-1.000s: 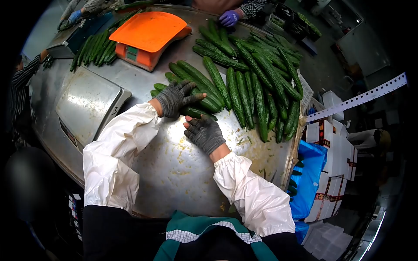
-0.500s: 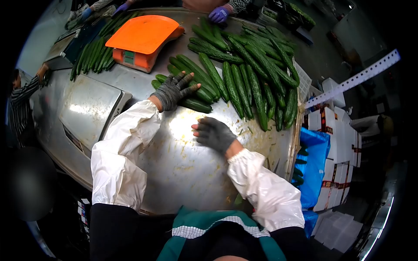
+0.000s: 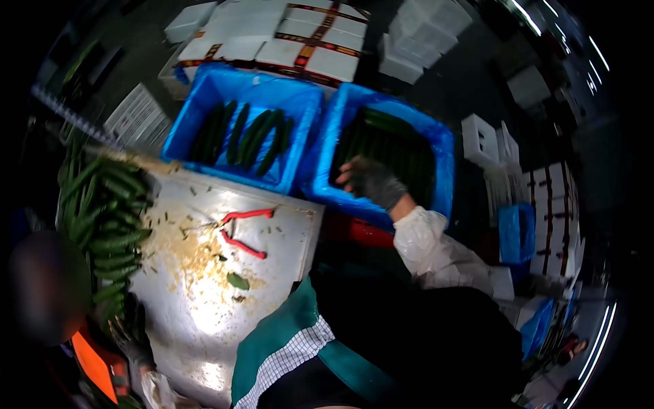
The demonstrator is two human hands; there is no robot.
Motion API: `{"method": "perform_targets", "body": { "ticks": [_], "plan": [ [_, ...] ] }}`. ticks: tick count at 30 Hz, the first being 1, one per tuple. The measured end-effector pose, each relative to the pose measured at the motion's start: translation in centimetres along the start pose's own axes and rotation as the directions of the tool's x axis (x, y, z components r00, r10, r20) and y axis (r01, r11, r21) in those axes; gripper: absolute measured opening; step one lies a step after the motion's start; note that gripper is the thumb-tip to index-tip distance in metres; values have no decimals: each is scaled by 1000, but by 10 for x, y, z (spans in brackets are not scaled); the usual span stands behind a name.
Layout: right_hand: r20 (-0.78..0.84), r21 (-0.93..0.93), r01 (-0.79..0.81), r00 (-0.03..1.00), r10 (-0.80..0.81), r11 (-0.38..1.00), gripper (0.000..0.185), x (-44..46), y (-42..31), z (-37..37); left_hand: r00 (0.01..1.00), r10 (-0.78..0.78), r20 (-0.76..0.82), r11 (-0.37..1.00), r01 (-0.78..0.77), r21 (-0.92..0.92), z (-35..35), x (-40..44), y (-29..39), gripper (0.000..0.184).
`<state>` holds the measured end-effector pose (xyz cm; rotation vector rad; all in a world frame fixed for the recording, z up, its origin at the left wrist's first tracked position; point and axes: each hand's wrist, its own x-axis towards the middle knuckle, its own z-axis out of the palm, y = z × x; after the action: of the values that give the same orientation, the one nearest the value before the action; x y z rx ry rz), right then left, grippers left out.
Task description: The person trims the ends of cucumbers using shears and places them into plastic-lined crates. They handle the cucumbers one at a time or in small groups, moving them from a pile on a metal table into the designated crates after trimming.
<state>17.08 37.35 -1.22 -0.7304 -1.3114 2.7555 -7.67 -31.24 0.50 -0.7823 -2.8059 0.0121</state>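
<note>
The right hand point(image 3: 373, 184), its grip released, is over cucumbers point(image 3: 388, 123) in the right blue-lined box point(image 3: 443, 153). The left hand point(image 3: 134, 342), grip unclear, is beside the cucumber pile point(image 3: 112, 225) on the left of the bench point(image 3: 170, 327).

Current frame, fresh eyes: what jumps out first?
Red-handled clippers, handles spread, on the metal table. Next, two blue-lined boxes with cucumbers just past its edge, the right hand at the fuller one. Then the cucumber heap at the picture's left, by the left hand.
</note>
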Motion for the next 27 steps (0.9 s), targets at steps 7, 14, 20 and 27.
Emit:
{"method": "perform_targets", "body": {
  "ticks": [7, 14, 20, 27],
  "plan": [
    [-944, -10, 182, 324, -69, 983, 25, -88, -6, -170, 883, 447, -143, 884, -461, -81, -27, 114, 194, 71],
    [-613, -743, -605, 447, -651, 285, 47, -67, -32, -199, 576, 792, -201, 539, -815, -212, -31, 183, 384, 61],
    [-491, -786, -616, 674, -551, -52, 61, -10, -63, -256, 378, 906, -190, 313, -901, -299, -15, 180, 484, 43],
    [-625, -658, -700, 713, -317, -278, 64, 15, -82, -260, 258, 953, -162, 185, -912, -365, -3, 176, 535, 39]
  ]
}}
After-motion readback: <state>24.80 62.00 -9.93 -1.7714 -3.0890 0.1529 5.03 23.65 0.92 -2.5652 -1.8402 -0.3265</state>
